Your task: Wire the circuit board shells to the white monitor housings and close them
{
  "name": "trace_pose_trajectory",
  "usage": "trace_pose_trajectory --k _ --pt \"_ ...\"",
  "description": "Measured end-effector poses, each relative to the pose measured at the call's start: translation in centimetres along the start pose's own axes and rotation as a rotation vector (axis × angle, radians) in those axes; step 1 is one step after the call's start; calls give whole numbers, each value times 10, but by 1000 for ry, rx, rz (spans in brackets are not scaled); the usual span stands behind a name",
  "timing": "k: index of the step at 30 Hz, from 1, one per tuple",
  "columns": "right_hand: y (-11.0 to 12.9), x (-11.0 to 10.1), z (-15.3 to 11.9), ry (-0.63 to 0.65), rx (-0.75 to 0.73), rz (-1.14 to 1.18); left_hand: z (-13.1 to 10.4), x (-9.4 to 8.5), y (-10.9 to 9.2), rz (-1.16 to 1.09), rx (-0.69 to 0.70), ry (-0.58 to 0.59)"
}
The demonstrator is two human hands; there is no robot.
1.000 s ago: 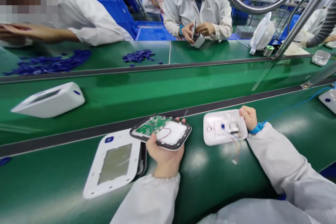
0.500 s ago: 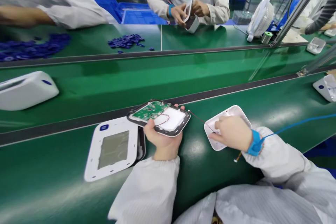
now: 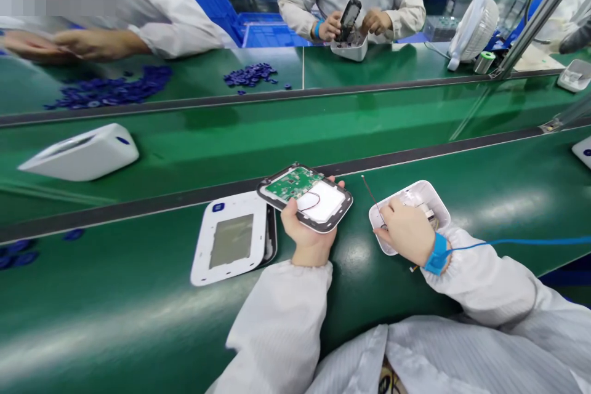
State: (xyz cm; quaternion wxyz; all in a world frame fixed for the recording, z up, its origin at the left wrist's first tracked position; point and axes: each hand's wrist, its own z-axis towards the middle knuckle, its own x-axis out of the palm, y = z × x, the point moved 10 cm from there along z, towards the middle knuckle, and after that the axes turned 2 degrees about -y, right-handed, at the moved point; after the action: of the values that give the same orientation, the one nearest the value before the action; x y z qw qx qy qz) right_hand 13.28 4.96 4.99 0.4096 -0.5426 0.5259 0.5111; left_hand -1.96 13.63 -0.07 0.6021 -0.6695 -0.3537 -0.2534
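Observation:
My left hand (image 3: pixel 310 235) holds a dark-framed panel (image 3: pixel 329 204) from below, its green circuit board (image 3: pixel 295 183) facing up, thumb on the near edge. My right hand (image 3: pixel 409 229), with a blue wrist strap (image 3: pixel 436 255), is over the left part of a white housing (image 3: pixel 441 206), fingers closed at its near-left wall; what they pinch is hidden. A thin dark red wire (image 3: pixel 369 189) sticks up from near these fingers. Left of the panel, a white cover with a grey screen (image 3: pixel 231 241) rests tilted on a dark frame (image 3: pixel 271 234).
A white case (image 3: pixel 87 154) sits on the far belt at left. Dark blue parts (image 3: pixel 252 75) lie in piles across the line, others (image 3: pixel 18 252) at the near left. Two people work opposite. A blue cord (image 3: pixel 517 241) runs right from my wrist.
The view has shifted, moving most things rightward. The red wire, which reached toward the panel, now stands apart from it. The person opposite now holds a dark part over a white housing.

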Motion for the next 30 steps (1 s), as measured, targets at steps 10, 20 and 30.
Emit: trace_pose_trajectory --k 10,20,30 --pt "0 -24 -4 -145 -94 286 -19 3 -18 104 143 15" --pt "-11 -66 -21 -322 -337 804 -78 22 64 169 -257 274" --pt "-5 -31 -24 -316 -98 1003 -85 -14 78 180 -261 267"
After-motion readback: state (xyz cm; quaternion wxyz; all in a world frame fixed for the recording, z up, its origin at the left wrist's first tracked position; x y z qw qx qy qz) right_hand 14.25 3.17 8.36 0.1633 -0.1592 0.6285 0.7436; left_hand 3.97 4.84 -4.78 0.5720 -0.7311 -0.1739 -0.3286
